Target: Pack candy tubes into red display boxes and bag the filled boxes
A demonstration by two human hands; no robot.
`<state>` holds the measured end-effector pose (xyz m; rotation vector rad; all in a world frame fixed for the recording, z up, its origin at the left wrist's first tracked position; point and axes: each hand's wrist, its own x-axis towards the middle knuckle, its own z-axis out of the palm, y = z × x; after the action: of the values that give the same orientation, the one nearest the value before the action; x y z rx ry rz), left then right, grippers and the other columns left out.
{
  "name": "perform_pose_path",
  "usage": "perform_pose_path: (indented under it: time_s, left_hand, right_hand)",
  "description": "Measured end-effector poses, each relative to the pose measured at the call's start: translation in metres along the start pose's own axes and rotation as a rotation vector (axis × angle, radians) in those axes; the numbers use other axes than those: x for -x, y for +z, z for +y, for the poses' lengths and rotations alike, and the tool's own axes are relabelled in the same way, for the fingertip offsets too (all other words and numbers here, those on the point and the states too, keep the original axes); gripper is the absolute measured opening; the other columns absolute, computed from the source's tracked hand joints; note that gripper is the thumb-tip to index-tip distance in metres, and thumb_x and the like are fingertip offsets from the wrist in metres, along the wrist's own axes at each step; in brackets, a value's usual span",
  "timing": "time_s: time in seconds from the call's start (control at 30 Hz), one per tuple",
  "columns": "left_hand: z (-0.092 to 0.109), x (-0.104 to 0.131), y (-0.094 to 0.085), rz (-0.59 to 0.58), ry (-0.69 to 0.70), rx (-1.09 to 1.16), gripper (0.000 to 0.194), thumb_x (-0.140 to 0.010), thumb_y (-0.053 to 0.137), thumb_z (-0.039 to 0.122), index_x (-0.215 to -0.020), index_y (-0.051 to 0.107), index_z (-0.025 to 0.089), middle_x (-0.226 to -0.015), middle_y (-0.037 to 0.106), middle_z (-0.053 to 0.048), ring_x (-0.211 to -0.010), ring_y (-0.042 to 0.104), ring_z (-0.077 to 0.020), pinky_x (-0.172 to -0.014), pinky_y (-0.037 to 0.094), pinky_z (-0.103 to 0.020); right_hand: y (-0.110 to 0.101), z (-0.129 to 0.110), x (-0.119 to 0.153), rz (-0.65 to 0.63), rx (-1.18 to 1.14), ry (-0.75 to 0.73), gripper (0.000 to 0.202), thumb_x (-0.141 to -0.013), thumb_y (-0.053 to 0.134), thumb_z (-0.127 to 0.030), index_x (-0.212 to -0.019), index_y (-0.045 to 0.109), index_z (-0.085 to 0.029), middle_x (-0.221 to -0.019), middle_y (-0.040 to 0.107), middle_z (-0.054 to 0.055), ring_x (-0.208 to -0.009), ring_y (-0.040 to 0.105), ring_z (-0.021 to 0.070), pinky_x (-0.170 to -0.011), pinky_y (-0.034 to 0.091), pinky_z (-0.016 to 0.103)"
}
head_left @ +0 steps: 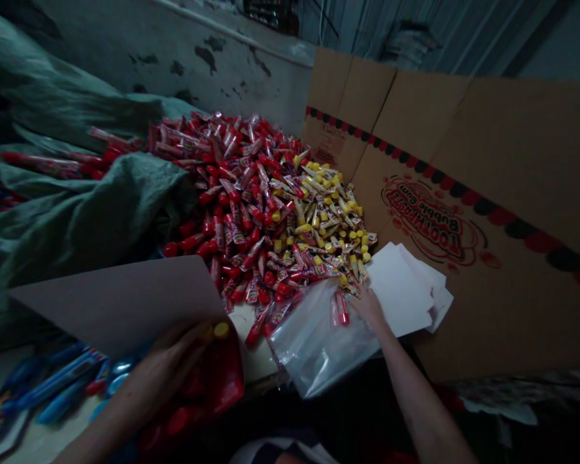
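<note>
Tubes: one big heap on the surface point(261, 362), most of them red-capped tubes point(241, 193), lying in every direction; yellow-capped tubes point(336, 200) gather along the heap's right side, with some mixing at the border.
Left hand: low left of centre point(181, 361), over the red container point(234, 383). Fingers bent inward, with a yellow cap point(221, 330) at their tips; too dark to tell whether they grip it.
Right hand: at the near right edge of the heap point(367, 306), among yellow-capped tubes and beside the plastic bag. Fingers reach into the tubes, tips partly hidden; cannot tell whether closed on one.
Plastic bag: clear, lying flat at the near edge of the surface point(314, 351), between the two hands; red-capped pieces lie at its upper part.
Red container: under the left hand, shiny, with red pieces inside; contents dim.
White board: tilted upright behind the left hand point(125, 299), just beside the red container.
White cards: loose overlapping stack point(403, 293), just right of the right hand, against the cardboard.
Cardboard: large brown panel along the right point(512, 290), red and black scalloped band, "Bubble Gum" printed upside down.
Blue items: clustered at lower left point(65, 386), blurred.
Green sack: slumped at left point(125, 200), red-capped tubes lying over its folds.
</note>
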<state>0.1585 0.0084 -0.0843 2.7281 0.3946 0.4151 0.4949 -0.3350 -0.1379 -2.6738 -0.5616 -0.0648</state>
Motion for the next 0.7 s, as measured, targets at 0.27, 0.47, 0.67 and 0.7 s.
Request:
perform_pose_path:
  time_s: [0.27, 0.47, 0.67, 0.7]
  left_hand:
    - [-0.002, 0.009, -0.005, 0.091, -0.010, 0.036, 0.034, -0.086, 0.039, 0.044, -0.111, 0.063, 0.043, -0.111, 0.068, 0.002, -0.094, 0.067, -0.0236, -0.082, 0.057, -0.038]
    - [0.021, -0.001, -0.033, 0.143, 0.036, 0.120, 0.038, -0.086, 0.043, 0.043, -0.123, 0.055, 0.049, -0.114, 0.064, 0.002, -0.096, 0.064, -0.0240, -0.080, 0.057, -0.036]
    - [0.095, -0.036, -0.062, -0.003, -0.039, 0.460, 0.044, -0.089, 0.047, 0.043, -0.130, 0.054, 0.029, -0.122, 0.060, -0.007, -0.107, 0.060, -0.0245, -0.091, 0.052, -0.037]
    - [0.107, -0.041, -0.065, -0.024, -0.051, 0.559, 0.047, -0.090, 0.048, 0.042, -0.134, 0.050, 0.027, -0.120, 0.061, -0.008, -0.106, 0.060, -0.0236, -0.090, 0.052, -0.036]
  right_hand:
    - [0.008, -0.001, -0.005, -0.002, -0.097, 0.023, 0.039, -0.082, 0.055, -0.018, -0.120, 0.055, -0.012, -0.107, 0.064, 0.015, -0.095, 0.061, 0.0230, -0.080, 0.044, 0.030]
    - [-0.028, -0.011, -0.005, 0.042, -0.362, 0.067, 0.042, -0.091, 0.041, -0.042, -0.118, 0.055, -0.013, -0.098, 0.065, 0.013, -0.087, 0.061, 0.0229, -0.074, 0.048, 0.033]
    - [-0.062, -0.112, 0.037, -0.467, -1.082, -0.075, 0.052, -0.087, 0.048, -0.058, -0.121, 0.054, -0.018, -0.086, 0.063, 0.004, -0.054, 0.053, 0.0107, -0.050, 0.042, 0.023]
    - [-0.064, -0.132, 0.049, -0.648, -1.195, -0.108, 0.051, -0.086, 0.052, -0.058, -0.118, 0.056, -0.018, -0.084, 0.063, 0.003, -0.053, 0.052, 0.0097, -0.050, 0.040, 0.022]
